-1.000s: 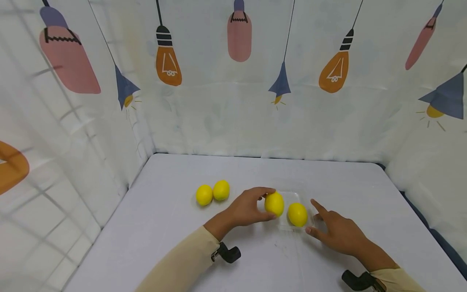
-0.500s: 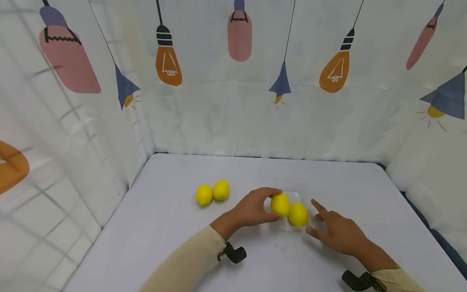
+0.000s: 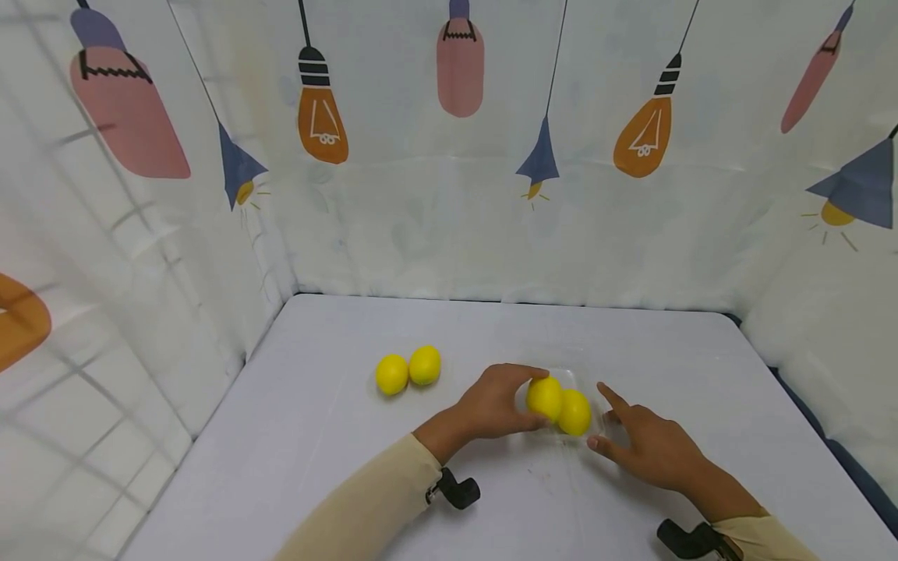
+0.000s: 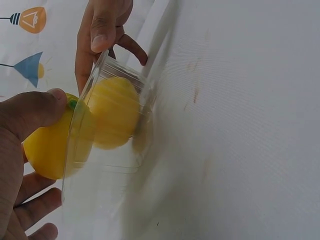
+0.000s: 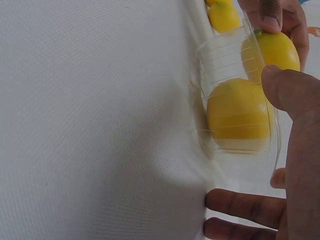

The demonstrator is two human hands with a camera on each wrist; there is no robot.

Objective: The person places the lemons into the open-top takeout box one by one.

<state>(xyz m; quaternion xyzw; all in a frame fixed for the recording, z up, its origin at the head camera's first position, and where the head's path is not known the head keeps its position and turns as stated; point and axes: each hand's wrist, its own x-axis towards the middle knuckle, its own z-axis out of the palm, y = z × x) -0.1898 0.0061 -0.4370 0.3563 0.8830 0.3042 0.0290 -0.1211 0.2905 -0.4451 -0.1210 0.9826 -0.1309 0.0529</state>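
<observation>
My left hand [image 3: 494, 401] pinches a yellow lemon [image 3: 544, 397] with a green stem end between thumb and fingers. In the left wrist view that lemon [image 4: 47, 150] is at the rim of a clear plastic container [image 4: 100, 195], partly inside it. A second lemon [image 3: 575, 413] lies within the container, right beside the held one. At the container's right side is my right hand [image 3: 655, 448], its index finger extended and fingers spread. The right wrist view has its thumb [image 5: 287, 90] at the container's rim, with two fingers [image 5: 245, 205] stretched out low by the tabletop.
Two more lemons, one [image 3: 391, 375] and another [image 3: 425, 365], lie side by side on the white table [image 3: 316, 483], left of the container. A white curtain [image 3: 407, 226] printed with lamps surrounds the table at the back and sides.
My left hand has carried its lemon rightward and slightly down, until it overlaps the lemon in the container in the head view. The right hand has stayed in place.
</observation>
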